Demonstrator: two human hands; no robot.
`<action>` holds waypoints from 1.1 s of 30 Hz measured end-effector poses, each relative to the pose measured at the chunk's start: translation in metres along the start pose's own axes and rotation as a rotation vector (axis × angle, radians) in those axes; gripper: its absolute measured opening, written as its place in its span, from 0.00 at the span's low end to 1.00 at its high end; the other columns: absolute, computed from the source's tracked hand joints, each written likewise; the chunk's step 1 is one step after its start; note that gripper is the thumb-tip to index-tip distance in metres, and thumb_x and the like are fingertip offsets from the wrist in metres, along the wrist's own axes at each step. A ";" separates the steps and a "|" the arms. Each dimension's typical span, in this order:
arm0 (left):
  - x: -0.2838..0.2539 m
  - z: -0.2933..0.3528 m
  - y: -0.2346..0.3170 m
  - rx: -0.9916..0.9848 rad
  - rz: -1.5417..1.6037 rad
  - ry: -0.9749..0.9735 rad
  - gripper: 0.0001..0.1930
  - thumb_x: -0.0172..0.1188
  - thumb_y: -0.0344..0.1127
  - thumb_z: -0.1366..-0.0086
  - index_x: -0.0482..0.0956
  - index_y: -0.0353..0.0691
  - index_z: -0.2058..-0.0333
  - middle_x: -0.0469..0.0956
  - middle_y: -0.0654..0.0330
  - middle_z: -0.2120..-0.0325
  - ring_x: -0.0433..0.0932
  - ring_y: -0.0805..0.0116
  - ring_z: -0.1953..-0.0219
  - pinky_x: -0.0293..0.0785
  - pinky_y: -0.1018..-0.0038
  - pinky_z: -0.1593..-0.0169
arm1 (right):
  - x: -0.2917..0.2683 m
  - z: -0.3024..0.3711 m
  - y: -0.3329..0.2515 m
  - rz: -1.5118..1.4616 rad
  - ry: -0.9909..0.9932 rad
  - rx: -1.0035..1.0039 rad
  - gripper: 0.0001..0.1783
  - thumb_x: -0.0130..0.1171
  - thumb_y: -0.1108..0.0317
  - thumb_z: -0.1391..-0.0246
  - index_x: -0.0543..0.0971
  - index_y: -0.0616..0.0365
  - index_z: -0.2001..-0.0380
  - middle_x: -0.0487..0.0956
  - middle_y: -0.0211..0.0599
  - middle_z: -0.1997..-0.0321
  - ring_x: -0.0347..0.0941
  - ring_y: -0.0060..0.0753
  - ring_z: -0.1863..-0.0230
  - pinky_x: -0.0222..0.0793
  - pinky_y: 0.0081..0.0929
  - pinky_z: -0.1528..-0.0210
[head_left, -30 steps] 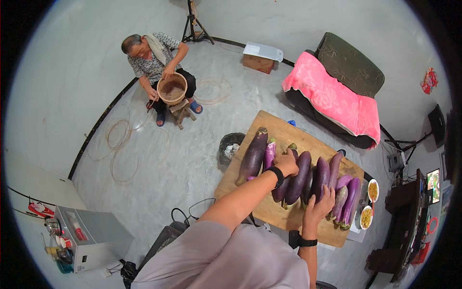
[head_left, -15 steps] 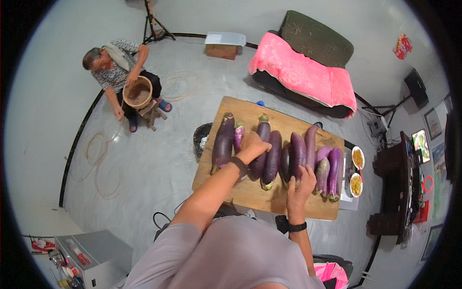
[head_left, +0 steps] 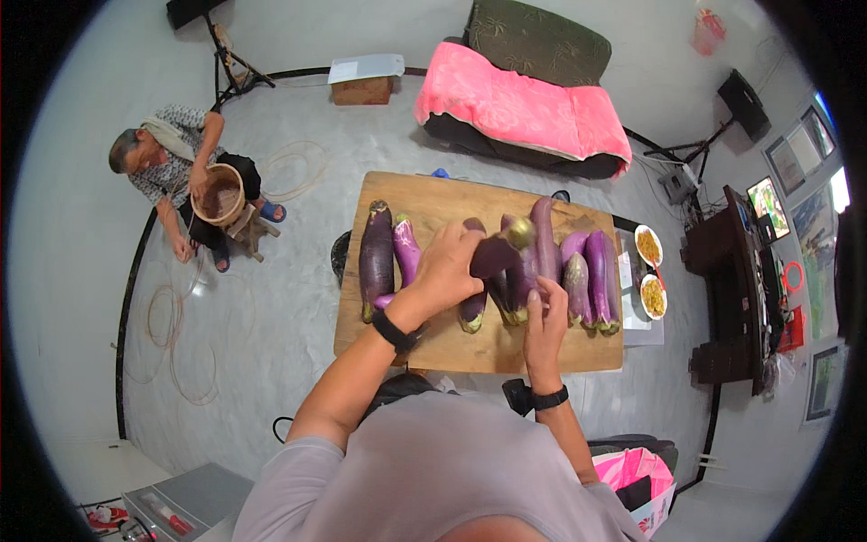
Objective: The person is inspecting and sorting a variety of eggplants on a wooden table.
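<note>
My left hand (head_left: 444, 275) grips a dark purple eggplant (head_left: 495, 257), lifted over the row with its green stem end toward the upper right. My right hand (head_left: 546, 330) is at the near ends of the middle eggplants, fingers extended and partly bent, holding nothing that shows. At the table's left lie a long dark eggplant (head_left: 377, 257) and a slimmer bright purple one (head_left: 406, 248). Under and beside the lifted one are several more, one with its near end showing (head_left: 472, 312). To the right stand out a long eggplant (head_left: 545, 237), a pale mottled one (head_left: 576, 287) and a glossy one (head_left: 599, 275).
The eggplants lie on a wooden table (head_left: 406, 348). Two bowls of food (head_left: 648, 244) stand beyond its right edge. A seated person (head_left: 176, 172) holds a round basket (head_left: 219, 196) at far left, near coiled strips (head_left: 172, 334). A pink-covered sofa (head_left: 524, 117) stands behind.
My left hand has picked up an eggplant from the middle of the row and moved it right over the others. My right hand stays near the same eggplants. The view has shifted.
</note>
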State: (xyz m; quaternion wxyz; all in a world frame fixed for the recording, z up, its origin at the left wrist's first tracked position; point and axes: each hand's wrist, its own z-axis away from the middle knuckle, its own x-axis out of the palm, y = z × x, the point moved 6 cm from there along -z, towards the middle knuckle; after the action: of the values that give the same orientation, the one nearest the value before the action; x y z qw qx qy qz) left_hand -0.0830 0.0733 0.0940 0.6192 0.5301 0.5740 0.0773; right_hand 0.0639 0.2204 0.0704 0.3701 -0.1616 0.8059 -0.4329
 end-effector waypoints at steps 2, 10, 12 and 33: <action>-0.009 0.003 0.032 0.381 -0.111 0.037 0.28 0.65 0.26 0.63 0.75 0.40 0.56 0.70 0.54 0.61 0.69 0.50 0.58 0.69 0.60 0.56 | 0.003 0.000 0.011 -0.208 -0.060 0.230 0.18 0.45 0.61 0.33 0.73 0.63 0.50 0.74 0.42 0.53 0.74 0.30 0.55 0.71 0.28 0.55; 0.036 0.000 0.026 0.729 -0.422 0.037 0.15 0.55 0.30 0.47 0.76 0.51 0.59 0.72 0.66 0.59 0.69 0.64 0.62 0.68 0.68 0.62 | 0.015 0.010 0.028 -0.581 -0.239 0.492 0.29 0.41 0.46 0.33 0.68 0.61 0.44 0.75 0.38 0.56 0.73 0.25 0.59 0.76 0.22 0.68; 0.044 -0.002 0.028 0.749 -0.444 0.004 0.14 0.54 0.31 0.46 0.76 0.52 0.59 0.71 0.66 0.59 0.68 0.64 0.61 0.67 0.69 0.60 | 0.025 0.016 0.021 -0.575 -0.432 0.514 0.26 0.46 0.51 0.35 0.67 0.60 0.43 0.74 0.37 0.57 0.73 0.25 0.61 0.77 0.22 0.70; -0.009 0.026 -0.064 -0.061 -0.603 0.263 0.23 0.62 0.30 0.51 0.74 0.42 0.53 0.70 0.50 0.55 0.68 0.46 0.53 0.67 0.56 0.50 | 0.027 0.041 0.034 0.555 -0.444 -0.049 0.37 0.59 0.55 0.46 0.60 0.52 0.36 0.79 0.50 0.75 0.77 0.53 0.71 0.70 0.48 0.70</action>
State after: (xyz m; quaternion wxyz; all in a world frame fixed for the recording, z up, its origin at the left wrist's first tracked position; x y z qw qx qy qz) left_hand -0.0986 0.0248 0.0463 0.5503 0.3030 0.7776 -0.0244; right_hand 0.0779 0.2007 0.0159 0.6357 -0.0352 0.7292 -0.2508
